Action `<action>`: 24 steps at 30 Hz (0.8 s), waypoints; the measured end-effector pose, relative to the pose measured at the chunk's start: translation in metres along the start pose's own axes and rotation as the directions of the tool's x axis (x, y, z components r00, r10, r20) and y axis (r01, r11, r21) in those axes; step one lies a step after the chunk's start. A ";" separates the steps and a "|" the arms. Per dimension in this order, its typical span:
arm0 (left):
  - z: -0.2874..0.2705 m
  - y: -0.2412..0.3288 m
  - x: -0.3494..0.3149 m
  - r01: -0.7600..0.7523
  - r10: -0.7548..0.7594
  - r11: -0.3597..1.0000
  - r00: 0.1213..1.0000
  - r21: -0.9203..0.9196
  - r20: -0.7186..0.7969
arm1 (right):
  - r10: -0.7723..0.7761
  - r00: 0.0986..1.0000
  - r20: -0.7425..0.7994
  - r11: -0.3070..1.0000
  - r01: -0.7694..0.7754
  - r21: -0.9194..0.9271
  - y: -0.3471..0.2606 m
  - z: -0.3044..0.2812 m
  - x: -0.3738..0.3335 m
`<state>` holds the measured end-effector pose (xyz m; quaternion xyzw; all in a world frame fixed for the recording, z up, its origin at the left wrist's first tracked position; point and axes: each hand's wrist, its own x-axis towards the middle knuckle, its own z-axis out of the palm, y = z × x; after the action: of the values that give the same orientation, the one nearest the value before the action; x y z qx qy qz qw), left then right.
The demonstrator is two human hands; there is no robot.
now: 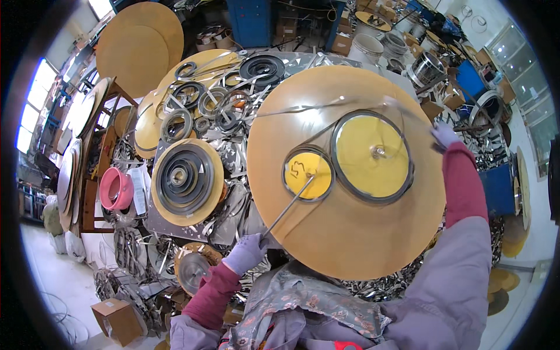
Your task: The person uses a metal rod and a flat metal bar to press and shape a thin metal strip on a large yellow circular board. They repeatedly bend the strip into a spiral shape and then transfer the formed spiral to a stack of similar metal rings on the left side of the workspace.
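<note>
We have the left hand (246, 253) near the lower edge of a big round board (338, 245), its fingers closed round the near end of a thin metal rod (290, 205). The rod's far end meets the small yellow disc (318, 184), beside the large yellow disc (367, 163); both discs lie on the board, each with a dark ring around it. Our right hand (446, 135) is off the board's right edge, blurred; its fingers look curled, but we cannot tell what they pinch, if anything.

A shiny metal strip (303, 109) crosses above the discs, blurred toward the right. If it is loose, it could whip or snag on our red sleeve (465, 181), and its edge could cut through a thin glove. If the rod slipped off the small disc, the band (319, 135) between the rings could slacken or wind unevenly. The scrap strips (239, 160) heaped on the table (166, 226) could also catch a trailing end.
</note>
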<state>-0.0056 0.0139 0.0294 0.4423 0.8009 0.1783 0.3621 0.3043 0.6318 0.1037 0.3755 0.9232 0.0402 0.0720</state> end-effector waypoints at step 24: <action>-0.002 -0.002 0.015 0.033 -0.038 0.998 0.997 0.057 0.073 | 0.587 0.799 -0.132 0.705 -0.424 0.569 -0.191 0.131 -0.264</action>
<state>-0.0140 0.0254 0.0232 0.4442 0.7993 0.1330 0.3823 0.3815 0.3134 -0.0226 0.6111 0.7579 -0.1309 -0.1869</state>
